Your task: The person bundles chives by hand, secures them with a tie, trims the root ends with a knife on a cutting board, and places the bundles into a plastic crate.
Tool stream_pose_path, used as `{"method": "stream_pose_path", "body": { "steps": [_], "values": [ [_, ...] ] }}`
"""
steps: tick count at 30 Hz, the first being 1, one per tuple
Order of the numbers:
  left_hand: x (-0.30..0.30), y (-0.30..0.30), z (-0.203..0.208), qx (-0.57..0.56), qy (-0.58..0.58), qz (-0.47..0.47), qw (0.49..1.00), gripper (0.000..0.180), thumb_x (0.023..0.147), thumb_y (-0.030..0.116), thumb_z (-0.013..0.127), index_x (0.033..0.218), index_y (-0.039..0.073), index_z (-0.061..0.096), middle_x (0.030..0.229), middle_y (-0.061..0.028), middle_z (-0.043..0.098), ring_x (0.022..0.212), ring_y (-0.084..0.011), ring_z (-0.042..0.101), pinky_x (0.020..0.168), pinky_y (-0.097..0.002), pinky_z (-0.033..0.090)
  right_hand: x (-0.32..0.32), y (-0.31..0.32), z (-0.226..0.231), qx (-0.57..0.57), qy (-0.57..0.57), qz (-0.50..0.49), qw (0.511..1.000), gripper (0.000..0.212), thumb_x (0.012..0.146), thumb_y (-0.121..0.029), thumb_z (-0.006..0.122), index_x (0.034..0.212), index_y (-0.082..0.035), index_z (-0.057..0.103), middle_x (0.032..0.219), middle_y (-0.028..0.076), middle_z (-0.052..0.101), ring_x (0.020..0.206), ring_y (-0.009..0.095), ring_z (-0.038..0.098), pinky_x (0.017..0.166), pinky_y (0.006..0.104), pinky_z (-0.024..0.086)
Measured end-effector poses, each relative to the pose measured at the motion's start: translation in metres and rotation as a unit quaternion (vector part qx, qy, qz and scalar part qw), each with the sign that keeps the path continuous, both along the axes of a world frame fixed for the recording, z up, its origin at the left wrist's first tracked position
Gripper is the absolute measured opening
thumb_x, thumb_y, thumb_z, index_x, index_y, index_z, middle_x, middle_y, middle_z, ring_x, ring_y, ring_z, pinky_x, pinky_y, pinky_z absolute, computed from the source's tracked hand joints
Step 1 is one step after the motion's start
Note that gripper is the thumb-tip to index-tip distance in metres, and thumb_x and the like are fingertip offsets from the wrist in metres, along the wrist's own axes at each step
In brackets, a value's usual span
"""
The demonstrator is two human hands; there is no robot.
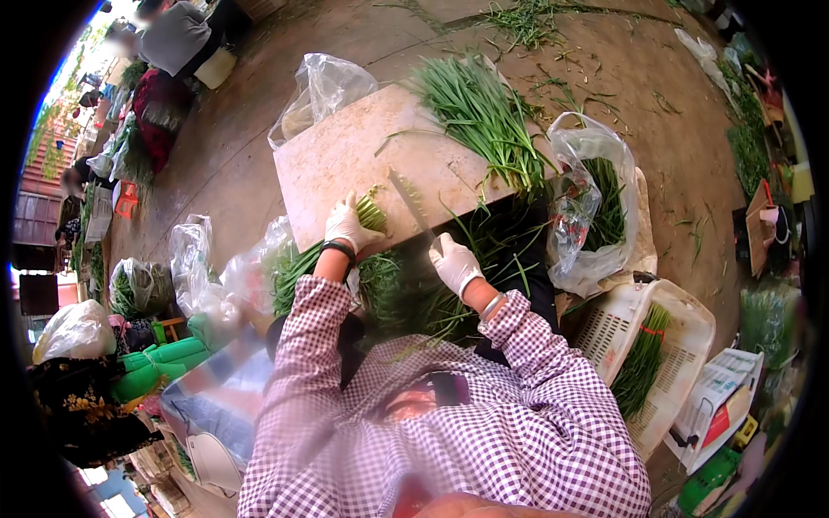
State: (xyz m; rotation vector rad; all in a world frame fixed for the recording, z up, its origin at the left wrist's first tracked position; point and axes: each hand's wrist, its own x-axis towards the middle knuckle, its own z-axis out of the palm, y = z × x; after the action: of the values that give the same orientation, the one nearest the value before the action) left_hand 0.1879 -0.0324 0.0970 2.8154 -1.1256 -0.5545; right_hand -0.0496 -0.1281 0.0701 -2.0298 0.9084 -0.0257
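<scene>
The green bundle (371,210) is held in the left hand's (351,227) curled fingers, protruding to their right over the worktop (332,151); the knife (409,200) is gripped by the right hand's (455,266) closed fingers. Left fingertips are best kept tucked back.

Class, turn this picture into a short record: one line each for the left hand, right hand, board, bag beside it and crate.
Left hand: white-gloved, gripping a bunch of green stalks
Right hand: white-gloved, holding a knife
Board: pale, with a larger pile of greens at its far right
Bag: clear plastic, right of the board, greens inside
Crate: whitish, holding a red-banded bundle
</scene>
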Motion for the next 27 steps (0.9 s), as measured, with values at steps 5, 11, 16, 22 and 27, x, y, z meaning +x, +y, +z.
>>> {"method": "stream_pose_path", "body": {
  "steps": [5, 11, 16, 22, 27],
  "values": [
    [-0.004, 0.048, 0.009, 0.03, -0.043, 0.023, 0.998, 0.12, 0.046, 0.044, 0.09, 0.144, 0.003, 0.034, 0.137, -0.0185, 0.049, 0.13, -0.0324, 0.045, 0.111, -0.0441, 0.032, 0.019, -0.021, 0.037, -0.099, 0.048, 0.039, 0.993, 0.029, 0.091, -0.033, 0.059, 0.109, -0.009, 0.056, 0.091, 0.022, 0.068, 0.087, 0.041, 0.066, 0.077, 0.0493, 0.051],
    [0.001, 0.061, -0.003, -0.019, -0.005, 0.046, 0.999, 0.072, 0.052, 0.041, 0.088, 0.11, 0.01, 0.059, 0.104, -0.0152, 0.068, 0.101, -0.0317, 0.065, 0.089, -0.0395, 0.05, 0.06, -0.048, -0.029, -0.329, 0.064, 0.056, 0.94, 0.033, 0.084, -0.028, 0.065, 0.11, -0.008, 0.059, 0.099, 0.012, 0.062, 0.089, 0.031, 0.064, 0.077, 0.044, 0.053],
    [-0.006, 0.069, 0.011, -0.038, 0.05, 0.062, 0.996, 0.07, 0.055, 0.046, 0.086, 0.108, 0.008, 0.06, 0.099, -0.016, 0.069, 0.095, -0.0327, 0.066, 0.082, -0.04, 0.053, 0.063, -0.018, 0.016, -0.423, -0.163, 0.034, 0.891, 0.051, 0.082, -0.031, 0.066, 0.126, -0.007, 0.054, 0.121, 0.011, 0.052, 0.113, 0.03, 0.049, 0.094, 0.0423, 0.04],
    [-0.043, 0.078, 0.024, -0.136, 0.191, 0.003, 0.972, 0.061, 0.061, 0.039, 0.085, 0.104, 0.005, 0.06, 0.088, -0.0139, 0.069, 0.082, -0.0253, 0.068, 0.073, -0.0361, 0.054, 0.057, 0.001, 0.058, -0.369, -0.299, 0.254, 0.843, 0.035, 0.08, -0.024, 0.064, 0.11, -0.007, 0.063, 0.108, 0.011, 0.064, 0.104, 0.029, 0.06, 0.092, 0.0429, 0.045],
    [-0.056, 0.088, 0.04, -0.268, 0.345, 0.004, 0.899, 0.066, 0.06, 0.023, 0.088, 0.117, 0.004, 0.059, 0.095, -0.0066, 0.07, 0.081, -0.0142, 0.066, 0.072, -0.0327, 0.056, 0.011, -0.046, 0.036, -0.392, -0.273, 0.018, 0.878, 0.024, 0.096, -0.023, 0.053, 0.105, -0.006, 0.069, 0.114, 0.017, 0.066, 0.112, 0.032, 0.059, 0.095, 0.043, 0.045]
  ]
}}
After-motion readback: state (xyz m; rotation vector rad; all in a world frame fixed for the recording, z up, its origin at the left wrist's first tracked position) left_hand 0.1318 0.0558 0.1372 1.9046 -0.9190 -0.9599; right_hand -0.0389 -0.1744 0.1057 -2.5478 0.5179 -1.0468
